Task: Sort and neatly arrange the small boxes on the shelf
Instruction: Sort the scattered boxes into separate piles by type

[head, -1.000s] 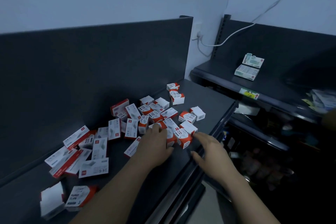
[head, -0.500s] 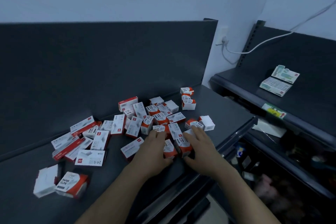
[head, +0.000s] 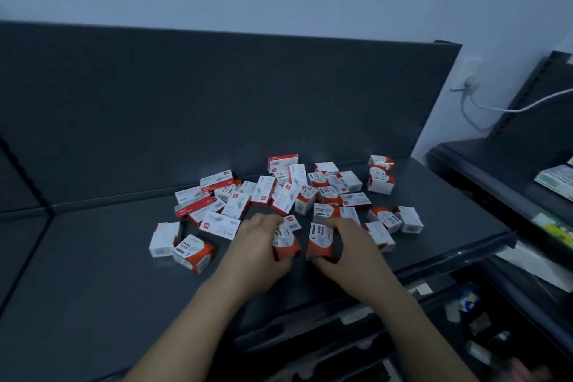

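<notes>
Several small red-and-white boxes (head: pixel 280 189) lie scattered in a heap on the dark shelf (head: pixel 93 263), most of them near its back panel. My left hand (head: pixel 257 248) grips one paper clip box (head: pixel 286 242) at the front of the heap. My right hand (head: pixel 350 248) grips another paper clip box (head: pixel 321 240) right beside it. Both boxes are tilted up, their printed faces towards me. Two more boxes (head: pixel 183 246) sit apart to the left.
The shelf's front edge (head: pixel 449 257) runs just right of my hands. A second dark shelf (head: pixel 483 170) at the right carries flat green-and-white packs (head: pixel 558 178). A white cable (head: pixel 508 108) hangs from a wall socket. Lower shelves below hold dim items.
Both hands have closed on paper clip boxes and tipped them up from the heap. The view has swung left, so the heap now sits further right.
</notes>
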